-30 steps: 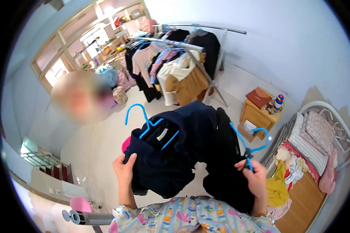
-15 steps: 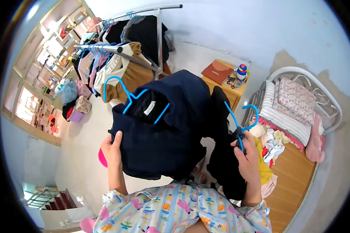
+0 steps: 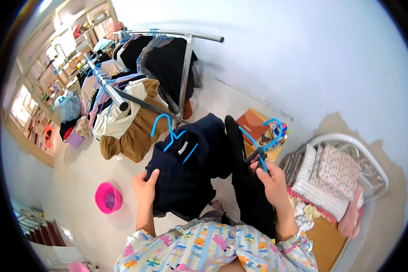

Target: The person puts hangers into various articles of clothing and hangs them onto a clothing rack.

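Before the person's chest, a collared navy cloth garment (image 3: 179, 181)

A bright-blue hanger (image 3: 172, 135) sits inside its neck, presumably for support. The left hand (image 3: 145, 185), thumb uppermost, grasps its side, likely steadying it; the right hand (image 3: 272, 179), forearm slanting inward, pinches a second bright-blue hanger (image 3: 261, 148) beside a black cloth garment (image 3: 249, 195).

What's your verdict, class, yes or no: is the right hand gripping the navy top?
No, the right hand grips a blue hanger, while the left hand holds the navy top.
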